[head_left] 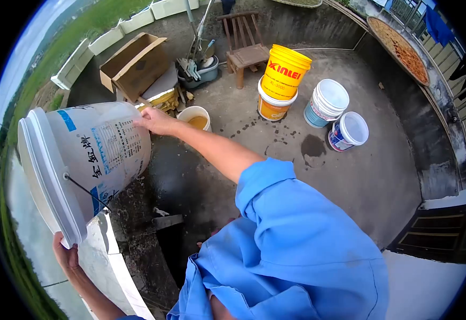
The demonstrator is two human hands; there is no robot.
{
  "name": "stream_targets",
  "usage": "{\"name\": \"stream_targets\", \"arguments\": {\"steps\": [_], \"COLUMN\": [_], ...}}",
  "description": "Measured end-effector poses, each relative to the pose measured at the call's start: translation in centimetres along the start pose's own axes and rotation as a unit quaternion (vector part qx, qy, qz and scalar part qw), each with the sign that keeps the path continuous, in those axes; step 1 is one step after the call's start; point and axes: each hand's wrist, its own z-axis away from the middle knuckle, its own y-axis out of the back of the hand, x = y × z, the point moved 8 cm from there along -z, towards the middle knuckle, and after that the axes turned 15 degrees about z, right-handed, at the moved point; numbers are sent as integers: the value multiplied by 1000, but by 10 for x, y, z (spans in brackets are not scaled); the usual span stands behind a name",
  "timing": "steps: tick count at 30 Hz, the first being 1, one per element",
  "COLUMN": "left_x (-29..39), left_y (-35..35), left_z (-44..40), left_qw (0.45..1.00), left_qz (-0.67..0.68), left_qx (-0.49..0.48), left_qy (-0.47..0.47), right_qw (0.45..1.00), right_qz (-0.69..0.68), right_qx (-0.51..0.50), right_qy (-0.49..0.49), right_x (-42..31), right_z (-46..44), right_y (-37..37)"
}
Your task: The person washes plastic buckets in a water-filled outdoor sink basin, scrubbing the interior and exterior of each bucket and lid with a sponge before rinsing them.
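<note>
A large white bucket with blue and black print lies tilted on its side in the air at the left, its wide rim toward the left edge. My left hand is closed on the rim at its lower end. At the base end, my right hand grips the bucket's bottom edge, fingers bent over it. A thin wire handle hangs across the bucket's side. Just beyond my right hand stands a small white bucket with yellowish-brown liquid in it.
Stacked yellow buckets and two white-and-blue buckets stand on the concrete floor. Farther back are a wooden chair, a cardboard box and a grey-blue basin. A round tray rests at the upper right.
</note>
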Motion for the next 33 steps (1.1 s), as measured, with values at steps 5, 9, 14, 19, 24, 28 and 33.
{"name": "stream_targets", "arguments": {"steps": [5, 9, 14, 19, 24, 28, 33], "left_x": [-136, -258, -415, -566, -695, -771, -866], "left_y": [-187, -263, -337, -381, -401, -409, -410], "left_z": [-43, -79, -106, -105, -106, -116, -141], "left_qw": [992, 985, 960, 920, 881, 871, 874], "left_qz": [-14, -39, -34, 9, 79, 81, 49], "left_qx": [-103, -68, -17, 140, 207, 242, 257], "left_qy": [68, 153, 276, 366, 418, 420, 410], "right_qw": [950, 821, 591, 407, 286, 383, 439], "right_qz": [16, -101, -98, -136, -186, -215, -226], "right_qx": [88, 302, 547, 647, 589, 494, 493], "right_qy": [-301, -474, -584, -630, -733, -751, -716], "right_x": [117, 204, 183, 114, 87, 105, 150], "right_z": [149, 382, 695, 856, 896, 819, 738], "right_y": [159, 280, 339, 291, 244, 309, 381]}}
